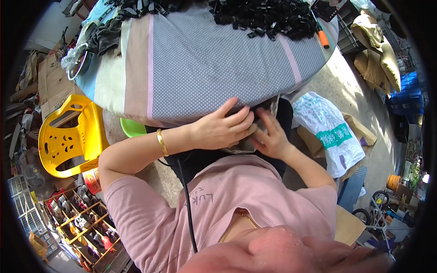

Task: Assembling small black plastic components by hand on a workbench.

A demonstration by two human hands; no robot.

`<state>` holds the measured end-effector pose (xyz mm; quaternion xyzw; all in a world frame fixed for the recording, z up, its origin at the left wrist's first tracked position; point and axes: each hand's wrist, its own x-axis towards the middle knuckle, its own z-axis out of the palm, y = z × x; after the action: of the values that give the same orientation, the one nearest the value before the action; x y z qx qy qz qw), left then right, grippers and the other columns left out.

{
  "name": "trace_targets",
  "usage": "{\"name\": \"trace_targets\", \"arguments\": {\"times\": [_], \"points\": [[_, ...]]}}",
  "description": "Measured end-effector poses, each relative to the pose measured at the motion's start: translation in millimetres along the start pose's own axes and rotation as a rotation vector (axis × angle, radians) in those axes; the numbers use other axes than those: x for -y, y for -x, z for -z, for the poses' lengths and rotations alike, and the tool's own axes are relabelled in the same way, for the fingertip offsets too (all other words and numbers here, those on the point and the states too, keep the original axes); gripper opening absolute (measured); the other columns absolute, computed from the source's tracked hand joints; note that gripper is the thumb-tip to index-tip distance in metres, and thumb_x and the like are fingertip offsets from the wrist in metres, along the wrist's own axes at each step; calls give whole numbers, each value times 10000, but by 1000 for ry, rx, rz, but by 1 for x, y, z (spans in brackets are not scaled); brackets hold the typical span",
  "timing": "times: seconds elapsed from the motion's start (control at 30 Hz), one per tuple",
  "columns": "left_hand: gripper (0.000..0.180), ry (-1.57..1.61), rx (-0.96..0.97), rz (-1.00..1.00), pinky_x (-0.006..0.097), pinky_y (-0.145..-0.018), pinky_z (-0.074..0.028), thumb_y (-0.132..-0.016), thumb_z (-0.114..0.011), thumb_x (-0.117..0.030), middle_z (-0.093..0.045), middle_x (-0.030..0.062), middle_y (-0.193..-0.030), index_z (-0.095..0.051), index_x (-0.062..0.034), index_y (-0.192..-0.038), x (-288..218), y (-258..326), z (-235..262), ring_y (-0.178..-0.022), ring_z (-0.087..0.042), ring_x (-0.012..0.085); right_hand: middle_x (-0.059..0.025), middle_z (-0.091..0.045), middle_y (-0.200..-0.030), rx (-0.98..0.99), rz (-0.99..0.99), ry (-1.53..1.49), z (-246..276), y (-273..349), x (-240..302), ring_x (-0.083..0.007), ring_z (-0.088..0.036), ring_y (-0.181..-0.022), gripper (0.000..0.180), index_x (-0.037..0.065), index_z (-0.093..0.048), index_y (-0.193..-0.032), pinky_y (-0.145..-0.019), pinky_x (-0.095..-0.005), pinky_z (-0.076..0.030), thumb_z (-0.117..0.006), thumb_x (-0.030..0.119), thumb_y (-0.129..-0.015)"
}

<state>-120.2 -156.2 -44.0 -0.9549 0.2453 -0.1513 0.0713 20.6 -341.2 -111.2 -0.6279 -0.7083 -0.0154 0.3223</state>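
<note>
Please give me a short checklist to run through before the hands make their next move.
1. Left hand visible at the near edge of the tablecloth: ok.
2. Right hand visible close beside it: ok.
3. Firm hold on the brownish material by the hands: cannot tell, mostly hidden.
4. Black pieces heaped away from both hands: ok.
5. Orange-handled tool lying on the tablecloth, beside the heap: ok.

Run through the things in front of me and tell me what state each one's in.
Striped cloth: spread out, near edge hanging down.
Left hand: fingers bent, at the cloth's near edge; grip unclear.
Right hand: fingers bent, beside the left; grip unclear.
Black pieces: loose, heaped.
Orange handle: lying beside the pieces.
Yellow chair: unoccupied.
White bag: rumpled.
</note>
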Motion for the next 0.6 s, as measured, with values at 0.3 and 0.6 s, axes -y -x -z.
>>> {"name": "trace_targets", "arguments": {"times": [0.3,0.6], "points": [[301,239,-183,-40,504,-1001,-331,-748,-558,-245,-545,113,-1040,-611,-67,-985,51,-2,32,-1078,-500,257,-130,-591,-991,-150,41,80,46,-29,-22,-298,-592,-822,218,19,-611,-890,-708,-374,-498,-674,66,-686],[586,52,-309,1242,377,-994,-337,-876,-454,-517,-489,218,-1233,-522,-45,-1217,352,80,19,-1176,-425,366,-188,-554,-1134,-449,-53,132,86,-189,-106,-316,-549,-1025,264,-23,-586,-1038,-877,-341,-434,-608,98,-804]]}}
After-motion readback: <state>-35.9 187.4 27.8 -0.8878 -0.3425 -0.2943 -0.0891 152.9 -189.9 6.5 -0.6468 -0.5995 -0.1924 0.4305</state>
